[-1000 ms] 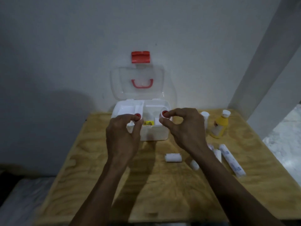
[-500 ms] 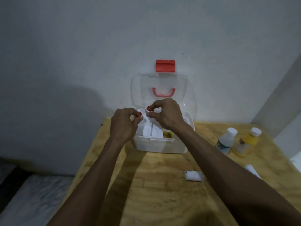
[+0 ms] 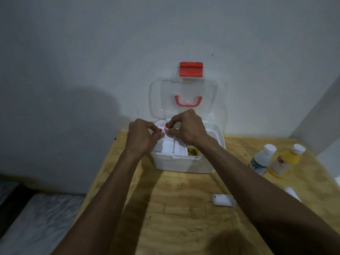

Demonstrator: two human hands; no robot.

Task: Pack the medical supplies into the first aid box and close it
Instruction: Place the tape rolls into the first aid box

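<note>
The white first aid box [image 3: 184,165] stands open at the table's back, its clear lid [image 3: 187,92] with a red latch [image 3: 191,69] leaning on the wall. My left hand [image 3: 141,138] pinches a small white roll with a red core [image 3: 160,131]. My right hand [image 3: 187,127] pinches a second roll of the same kind [image 3: 167,125]. Both rolls hover close together over the box's back left corner. A yellow packet [image 3: 193,151] lies in the front compartment of the inner tray.
On the wooden table [image 3: 184,214], a white bottle [image 3: 261,159] and a yellow bottle [image 3: 285,161] stand right of the box. A white bandage roll [image 3: 223,200] lies in front, partly under my right forearm. Another white wrapped item [image 3: 292,193] shows at the right edge.
My hands have carried the two rolls from the box's front to its back left corner and drawn them together. The view has swung left.
</note>
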